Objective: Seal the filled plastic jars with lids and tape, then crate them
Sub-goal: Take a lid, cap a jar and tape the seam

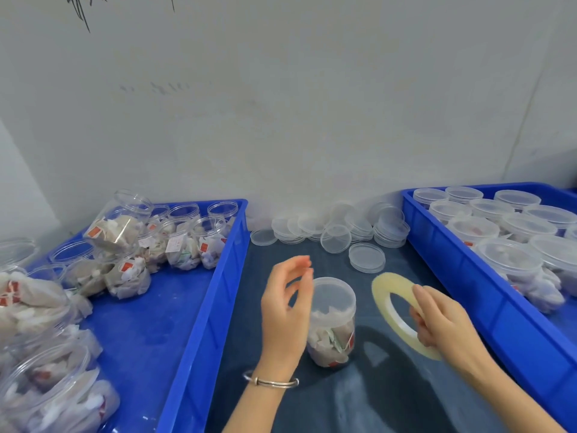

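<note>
Head view, fingers outward. Fingers of the right hand (443, 323) curl round the rim of the tape roll (402, 314), a thin, pale yellow ring with a white core, held on edge above the dark table (359, 401). The left hand (287, 304) hovers beside the lidded jar (332, 320), thumb and forefinger drawn close as if pinching; whether a tape end lies between them cannot be told, since clear tape would scarcely show and the fingertips are blurred.

Risks, as judged: the jar stands unsteadied, so a pull of tape against it may tip or slide it; a loose tape end may fold onto itself or stick askew across the lid seam.

The jar is clear plastic, upright, between the two hands, filled with pale sachets bearing red tags, and capped with a translucent lid. Spare lids (337, 232) lie heaped behind it. The left crate (215, 276) holds open filled jars, some toppled; the right crate (443, 260) holds lidded ones.
</note>
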